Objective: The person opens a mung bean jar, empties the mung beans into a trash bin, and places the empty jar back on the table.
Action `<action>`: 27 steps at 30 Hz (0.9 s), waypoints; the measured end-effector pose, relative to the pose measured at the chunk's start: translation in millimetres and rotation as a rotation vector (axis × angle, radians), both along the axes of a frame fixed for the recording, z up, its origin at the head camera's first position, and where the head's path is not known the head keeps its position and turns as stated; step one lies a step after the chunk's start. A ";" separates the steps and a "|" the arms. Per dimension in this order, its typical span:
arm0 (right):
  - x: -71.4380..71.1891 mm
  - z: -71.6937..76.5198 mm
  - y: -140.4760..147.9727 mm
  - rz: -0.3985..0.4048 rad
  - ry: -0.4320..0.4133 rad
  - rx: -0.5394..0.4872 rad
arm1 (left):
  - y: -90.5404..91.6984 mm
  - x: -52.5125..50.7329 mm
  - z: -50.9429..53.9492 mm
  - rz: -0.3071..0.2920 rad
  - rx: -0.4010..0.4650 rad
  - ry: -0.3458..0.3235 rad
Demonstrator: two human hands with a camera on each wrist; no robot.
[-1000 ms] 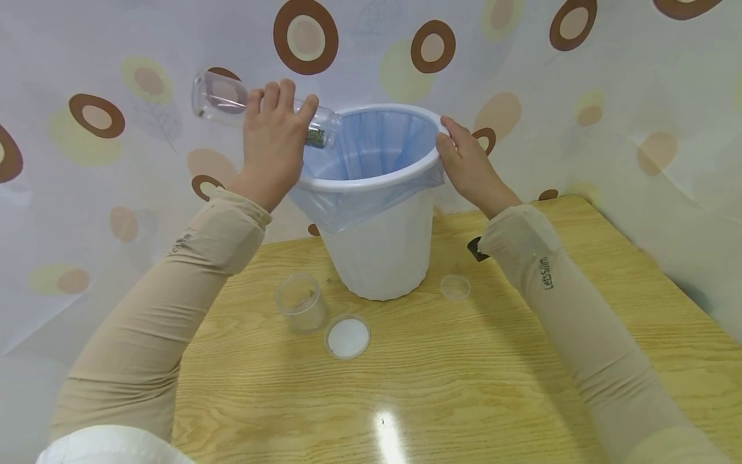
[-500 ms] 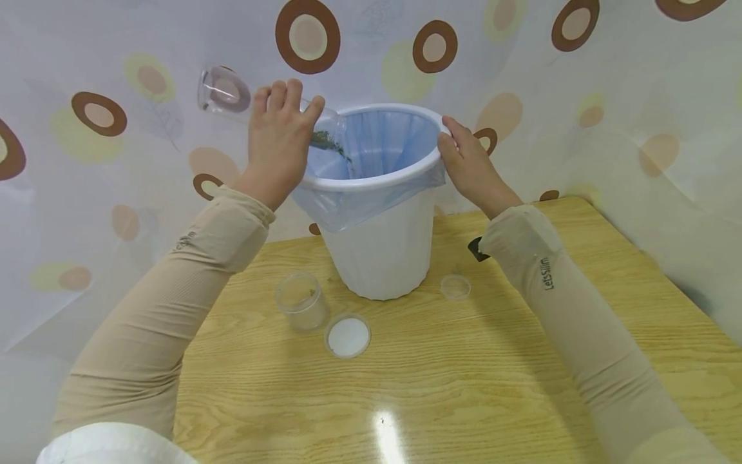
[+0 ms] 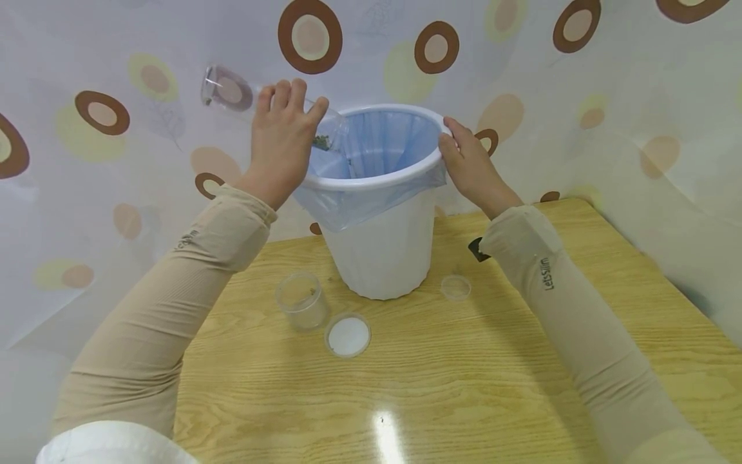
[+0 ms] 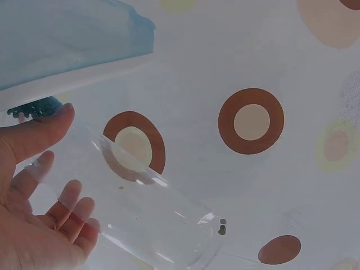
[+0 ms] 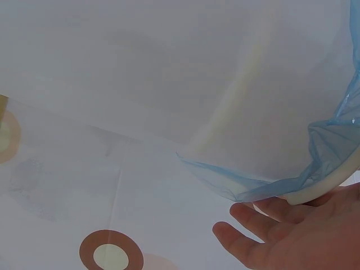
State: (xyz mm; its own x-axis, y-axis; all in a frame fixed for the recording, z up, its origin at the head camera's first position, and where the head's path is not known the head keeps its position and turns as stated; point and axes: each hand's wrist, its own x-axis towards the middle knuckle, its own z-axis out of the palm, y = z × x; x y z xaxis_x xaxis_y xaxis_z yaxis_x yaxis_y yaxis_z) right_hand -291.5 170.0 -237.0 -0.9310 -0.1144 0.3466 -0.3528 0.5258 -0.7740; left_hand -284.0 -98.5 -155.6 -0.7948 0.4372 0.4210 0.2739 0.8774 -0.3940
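My left hand (image 3: 283, 138) grips a clear bottle (image 3: 228, 90), tilted with its mouth down over the white trash bin (image 3: 379, 251). Dried green bits (image 3: 321, 142) lie near the bottle's mouth, which is partly hidden by my fingers. In the left wrist view, the thumb and fingers lie around the bottle (image 4: 163, 214), and a few specks cling at its base. My right hand (image 3: 472, 164) holds the bin's rim at the right, over the blue liner bag (image 3: 400, 138). The right wrist view has its fingers at the rim (image 5: 320, 191).
On the wooden table (image 3: 406, 386) before the bin stand an open clear jar (image 3: 304, 306) and a round white-centred lid (image 3: 348, 336). To the right lie a small clear disc (image 3: 455, 287) and a black piece (image 3: 478, 249). A patterned sheet (image 3: 359, 38) hangs close behind.
The bottle has tipped a little further and shifted slightly right. Green bits poured from its mouth into the bin; fewer show inside it now. My right hand keeps its hold on the rim.
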 end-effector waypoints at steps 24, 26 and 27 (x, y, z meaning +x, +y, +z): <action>-2.6 1.6 0.2 0.004 -0.031 0.005 | 1.1 -2.9 1.3 -0.061 -0.119 0.011; -2.4 1.6 0.1 0.001 -0.035 0.008 | 0.9 -3.9 0.3 -0.076 -0.130 0.019; -2.3 1.5 0.1 0.000 -0.036 0.008 | 0.6 -4.4 -0.3 -0.083 -0.138 0.025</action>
State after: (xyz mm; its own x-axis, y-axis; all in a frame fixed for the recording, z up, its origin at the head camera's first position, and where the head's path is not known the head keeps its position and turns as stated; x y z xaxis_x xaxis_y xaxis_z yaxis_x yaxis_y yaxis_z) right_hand -293.8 170.1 -235.5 -0.9429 -0.1168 0.3120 -0.3247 0.5322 -0.7819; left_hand -288.4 -97.9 -155.8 -0.7434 0.5562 0.3714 0.3322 0.7891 -0.5167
